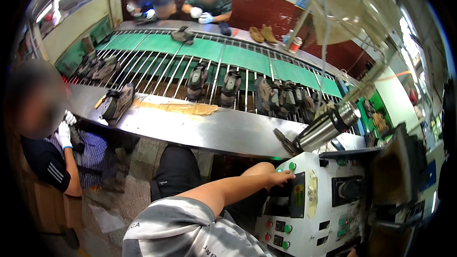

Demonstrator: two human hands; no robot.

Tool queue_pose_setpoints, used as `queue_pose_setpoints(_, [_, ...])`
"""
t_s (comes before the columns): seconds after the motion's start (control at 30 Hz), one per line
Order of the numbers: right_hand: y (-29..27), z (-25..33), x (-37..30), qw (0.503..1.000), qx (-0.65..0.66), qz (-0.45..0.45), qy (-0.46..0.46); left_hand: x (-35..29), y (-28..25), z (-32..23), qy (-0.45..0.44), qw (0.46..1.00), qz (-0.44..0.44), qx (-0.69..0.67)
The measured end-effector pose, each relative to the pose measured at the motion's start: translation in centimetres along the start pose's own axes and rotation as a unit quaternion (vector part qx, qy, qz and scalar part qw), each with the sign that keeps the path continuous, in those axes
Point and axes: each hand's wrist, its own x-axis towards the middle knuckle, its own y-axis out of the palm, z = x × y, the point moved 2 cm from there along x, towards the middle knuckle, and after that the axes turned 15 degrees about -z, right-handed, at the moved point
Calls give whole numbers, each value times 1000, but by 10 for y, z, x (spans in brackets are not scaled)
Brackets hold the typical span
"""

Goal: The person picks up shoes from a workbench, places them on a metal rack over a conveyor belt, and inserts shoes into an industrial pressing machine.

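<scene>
My left hand [281,177] reaches across to the top of a white machine [309,219]. Its fingers are stretched out beside a green push button [292,166], with nothing held in them. Whether a fingertip presses a button is too small to tell. Dark panels and more red and green buttons sit on the machine's face below. Of my right hand [352,253] only a skin-coloured sliver shows at the lower edge, beside the machine; its fingers are hidden. A steel thermos [328,126] leans behind the machine, next to a dark shoe part [284,143].
A steel ledge [176,126] runs before a roller rack [152,66] carrying several brown-grey shoes [196,81]. One shoe [119,103] lies on the ledge. A seated co-worker [52,162] in white gloves is at the left; two more people sit beyond the rack.
</scene>
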Motion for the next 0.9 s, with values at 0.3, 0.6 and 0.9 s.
queue_pose_setpoints(0.3, [-24, 120, -205, 908, 381, -26, -173, -60, -17, 30, 115, 989, 80, 36])
queue_pose_setpoints(0.6, [-50, 136, -323, 858, 487, 157, -47, -121, -95, 38, 81, 989, 105, -65])
queue_pose_setpoints(0.9, [-84, 122, -360, 791, 566, 224, 66, -212, -77, -16, 83, 950, 302, -6])
